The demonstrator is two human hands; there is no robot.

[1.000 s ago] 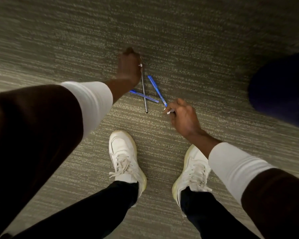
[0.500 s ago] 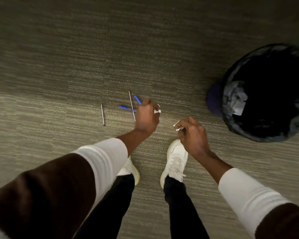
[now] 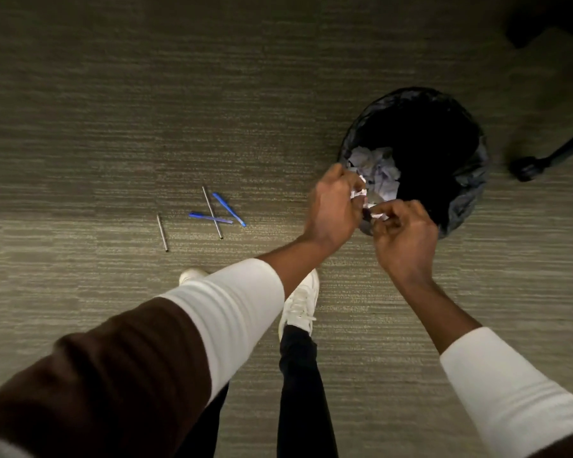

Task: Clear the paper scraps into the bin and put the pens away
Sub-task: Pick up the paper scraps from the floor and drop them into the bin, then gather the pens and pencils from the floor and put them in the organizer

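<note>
A round bin (image 3: 470, 180) lined with a black bag stands on the carpet at the right, with crumpled white paper (image 3: 379, 175) inside. My left hand (image 3: 333, 209) is at the bin's near rim, pinching a small white paper scrap (image 3: 359, 192). My right hand (image 3: 402, 236) is beside it, fingers closed on another white scrap (image 3: 377, 214). On the carpet to the left lie two blue pens (image 3: 229, 209) crossed with a silver pen (image 3: 212, 213), and a second silver pen (image 3: 162, 232) lies apart further left.
Grey-green striped carpet (image 3: 146, 110) covers the floor. My white shoes (image 3: 300, 302) stand below the hands. A black chair leg with a caster (image 3: 526, 168) sits right of the bin, and a dark shape (image 3: 543, 18) fills the top right corner.
Both hands rose from the pens and moved right to the bin's near rim, each still holding a paper scrap. The view swung right, showing the whole bin.
</note>
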